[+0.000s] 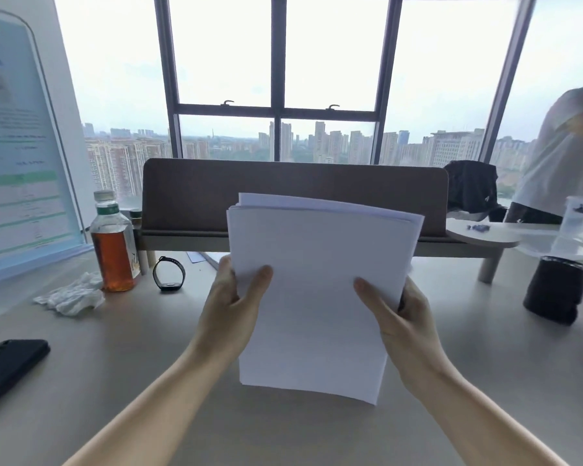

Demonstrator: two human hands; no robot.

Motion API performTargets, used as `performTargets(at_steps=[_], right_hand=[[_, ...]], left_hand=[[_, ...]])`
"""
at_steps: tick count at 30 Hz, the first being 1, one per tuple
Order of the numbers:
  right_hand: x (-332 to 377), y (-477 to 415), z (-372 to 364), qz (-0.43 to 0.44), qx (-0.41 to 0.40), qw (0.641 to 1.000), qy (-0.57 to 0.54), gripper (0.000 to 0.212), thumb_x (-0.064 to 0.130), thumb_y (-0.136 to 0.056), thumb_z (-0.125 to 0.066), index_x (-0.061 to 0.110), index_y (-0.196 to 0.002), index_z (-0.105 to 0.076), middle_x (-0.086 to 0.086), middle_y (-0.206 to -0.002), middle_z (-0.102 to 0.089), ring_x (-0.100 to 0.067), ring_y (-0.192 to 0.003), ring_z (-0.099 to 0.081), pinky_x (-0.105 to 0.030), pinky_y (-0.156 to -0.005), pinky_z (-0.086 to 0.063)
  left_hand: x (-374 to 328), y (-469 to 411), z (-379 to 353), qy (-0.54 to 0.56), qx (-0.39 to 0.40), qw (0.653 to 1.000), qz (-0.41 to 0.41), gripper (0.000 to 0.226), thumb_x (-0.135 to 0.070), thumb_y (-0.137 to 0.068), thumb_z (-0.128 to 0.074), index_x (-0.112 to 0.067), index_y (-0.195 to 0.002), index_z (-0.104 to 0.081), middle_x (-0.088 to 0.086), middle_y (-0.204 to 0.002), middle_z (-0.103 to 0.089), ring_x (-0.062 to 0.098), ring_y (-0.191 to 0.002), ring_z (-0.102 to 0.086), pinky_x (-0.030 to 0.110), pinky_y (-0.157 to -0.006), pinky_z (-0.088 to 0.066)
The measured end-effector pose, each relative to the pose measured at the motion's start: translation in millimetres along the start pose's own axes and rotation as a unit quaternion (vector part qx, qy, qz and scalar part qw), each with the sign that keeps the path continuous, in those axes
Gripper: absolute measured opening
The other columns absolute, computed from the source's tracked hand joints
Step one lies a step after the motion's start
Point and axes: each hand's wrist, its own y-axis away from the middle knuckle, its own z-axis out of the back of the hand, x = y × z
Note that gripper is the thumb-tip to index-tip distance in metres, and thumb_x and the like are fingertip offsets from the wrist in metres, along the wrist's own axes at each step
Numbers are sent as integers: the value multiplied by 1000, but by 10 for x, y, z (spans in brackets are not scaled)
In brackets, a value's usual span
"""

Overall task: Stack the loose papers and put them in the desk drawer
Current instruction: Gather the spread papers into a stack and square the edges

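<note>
A stack of white papers (317, 280) stands nearly upright above the middle of the desk, its top edges slightly uneven and fanned. My left hand (229, 311) grips the stack's left edge, thumb on the front. On the right edge my right hand (401, 324) holds it the same way, thumb across the front sheet. The lower edge of the stack hangs just above the desk surface (132, 364). No drawer is in view.
A tea bottle (113, 243), crumpled tissue (71, 295) and a wristband (169, 274) sit at the left. A black phone (7, 368) lies at the left edge, a black cylinder (557, 289) at the right. A brown divider shelf (293, 193) stands behind. A person (562, 163) stands at far right.
</note>
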Motion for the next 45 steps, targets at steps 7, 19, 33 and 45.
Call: performTargets(at_steps=[7,19,33,45], right_hand=[[27,-23,-4,9,12,1000,-1,22,12,-94,-69,15,-116,-70,10,-96,-80,-14,-91,-78,-31,-75,-63],[-44,-20,70,12,19,1000,9,22,11,-101,-59,17,-119,-69,-4,-110,-81,-23,-103,-77,-45,-90,-60],[-198,31,-26,27,-32,999,27,24,8,-99,-54,23,-114,-65,1,-109,-77,-23,-108,-72,-56,-99,-53],[-231,117,-31,25,2,995,95,28,5,-101,-54,26,-119,-58,15,-111,-75,-1,-105,-71,-26,-89,-54]], left_hand=[[-866,-267,-57,-510,53,784,-349,83,-37,-95,-63,-17,-164,-22,2,-171,-28,20,-159,-21,49,-129,-9],[-455,-247,139,-276,-106,925,-239,85,-47,-90,-72,-23,-160,-30,-8,-166,-31,16,-156,-25,40,-126,-18],[259,-6,8,169,48,982,74,34,2,-93,-52,-18,-116,-67,-2,-107,-80,18,-102,-72,33,-89,-56],[400,137,24,96,39,992,77,27,-16,-92,-53,-11,-118,-57,9,-115,-76,35,-119,-66,59,-105,-47]])
